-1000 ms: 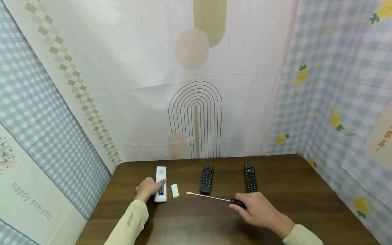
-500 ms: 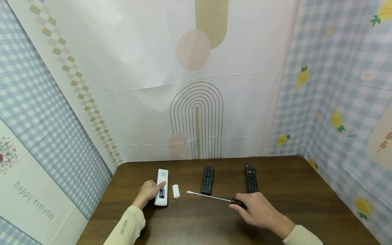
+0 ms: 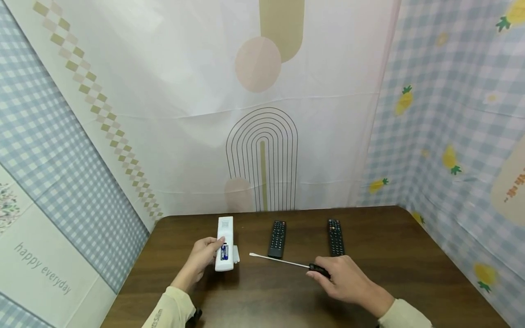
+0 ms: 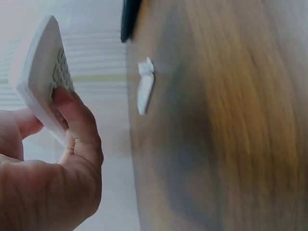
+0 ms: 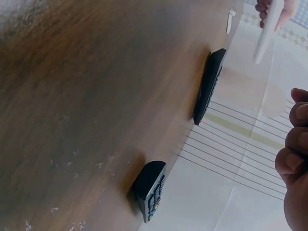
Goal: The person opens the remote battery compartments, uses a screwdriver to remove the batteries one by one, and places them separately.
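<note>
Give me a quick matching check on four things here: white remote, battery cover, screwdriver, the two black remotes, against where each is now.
Things:
1. white remote
2. battery cover
3. screwdriver
4. black remotes

Places:
A. flat on the table, untouched, far side
B. gripped by the left hand, lifted off the table
C. held by the right hand
D. loose on the table beside the raised remote

Pairs: 1-B, 2-D, 3-C, 4-A
</note>
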`<state>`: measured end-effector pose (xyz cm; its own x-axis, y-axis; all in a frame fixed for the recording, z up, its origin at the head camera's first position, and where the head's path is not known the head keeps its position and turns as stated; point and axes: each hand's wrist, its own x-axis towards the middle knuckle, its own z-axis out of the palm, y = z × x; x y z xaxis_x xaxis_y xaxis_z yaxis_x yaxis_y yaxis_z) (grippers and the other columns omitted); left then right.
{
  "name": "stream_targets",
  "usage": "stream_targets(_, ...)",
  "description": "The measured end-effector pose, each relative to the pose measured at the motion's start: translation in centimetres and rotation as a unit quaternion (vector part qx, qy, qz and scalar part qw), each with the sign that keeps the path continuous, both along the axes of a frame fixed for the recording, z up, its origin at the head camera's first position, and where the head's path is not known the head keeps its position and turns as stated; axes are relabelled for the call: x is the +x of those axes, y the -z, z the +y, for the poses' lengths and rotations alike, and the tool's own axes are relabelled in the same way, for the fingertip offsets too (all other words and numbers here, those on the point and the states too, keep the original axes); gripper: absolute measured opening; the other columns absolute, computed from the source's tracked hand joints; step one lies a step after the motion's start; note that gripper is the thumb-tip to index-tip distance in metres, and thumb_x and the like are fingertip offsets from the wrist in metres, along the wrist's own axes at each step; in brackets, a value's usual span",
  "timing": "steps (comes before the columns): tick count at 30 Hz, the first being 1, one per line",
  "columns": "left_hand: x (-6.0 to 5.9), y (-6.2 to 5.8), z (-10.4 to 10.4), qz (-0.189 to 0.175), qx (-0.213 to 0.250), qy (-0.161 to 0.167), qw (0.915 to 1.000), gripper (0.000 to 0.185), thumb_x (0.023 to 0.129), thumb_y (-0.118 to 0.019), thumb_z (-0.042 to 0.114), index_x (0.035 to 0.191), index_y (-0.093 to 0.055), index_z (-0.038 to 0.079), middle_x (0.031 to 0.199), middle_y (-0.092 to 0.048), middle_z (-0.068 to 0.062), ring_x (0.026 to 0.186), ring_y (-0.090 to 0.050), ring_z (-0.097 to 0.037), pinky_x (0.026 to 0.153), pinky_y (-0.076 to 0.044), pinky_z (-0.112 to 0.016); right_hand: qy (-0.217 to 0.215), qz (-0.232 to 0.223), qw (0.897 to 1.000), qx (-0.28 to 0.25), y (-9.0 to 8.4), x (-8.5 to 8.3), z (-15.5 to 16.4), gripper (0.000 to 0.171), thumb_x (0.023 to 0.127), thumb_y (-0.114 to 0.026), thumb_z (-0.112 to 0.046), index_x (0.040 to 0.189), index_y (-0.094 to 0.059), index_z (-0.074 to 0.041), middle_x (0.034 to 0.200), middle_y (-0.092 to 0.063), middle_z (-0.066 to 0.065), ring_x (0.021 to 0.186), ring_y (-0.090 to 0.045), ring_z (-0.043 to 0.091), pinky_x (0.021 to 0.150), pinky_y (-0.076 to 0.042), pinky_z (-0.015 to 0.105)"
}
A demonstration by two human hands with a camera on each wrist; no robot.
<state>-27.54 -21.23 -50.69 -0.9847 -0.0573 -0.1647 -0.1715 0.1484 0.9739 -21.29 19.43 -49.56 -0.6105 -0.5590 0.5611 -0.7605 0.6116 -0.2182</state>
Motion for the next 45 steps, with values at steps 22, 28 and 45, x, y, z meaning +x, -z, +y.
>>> stream_targets(22, 1.4, -2.8, 2.9, 0.1, 0.061, -0.007, 0.993, 0.029, 0.111, -0.057, 0.013, 0.127, -0.039, -0.004, 0.102, -0.078, -0.023, 0.072, -0.074, -0.015, 0.066, -0.066, -0.036, 0.046, -0.041, 0.998, 0.019, -2.4, 2.5, -5.7, 0.011, 0.102, -0.073, -0.027, 0.105, -0.077, -0.016, 0.081, -0.072, -0.013, 0.064, -0.053, -0.009, 0.053, -0.044, 0.015)
stream_targets(28, 1.5, -2.6, 3.1, 0.119, 0.05, -0.021, 0.9913, 0.032, 0.11, -0.058, 0.011, 0.129, -0.039, -0.005, 0.105, -0.076, -0.029, 0.073, -0.075, -0.018, 0.069, -0.067, -0.041, 0.066, -0.058, 0.996, 0.028, -3.0, 2.7, -6.6, 0.016, 0.104, -0.071, -0.029, 0.102, -0.077, -0.015, 0.079, -0.073, -0.01, 0.06, -0.053, -0.006, 0.052, -0.044, 0.019)
stream_targets(45, 1.4, -1.2, 3.5, 0.167, 0.037, -0.052, 0.984, 0.037, 0.108, -0.059, 0.004, 0.136, -0.037, -0.007, 0.119, -0.068, -0.04, 0.079, -0.074, -0.015, 0.074, -0.068, -0.042, 0.118, -0.067, 0.988, 0.068, -3.5, 3.0, -8.8, 0.023, 0.102, -0.071, -0.031, 0.103, -0.079, -0.009, 0.084, -0.081, 0.003, 0.07, -0.076, 0.017, 0.054, -0.057, 0.035)
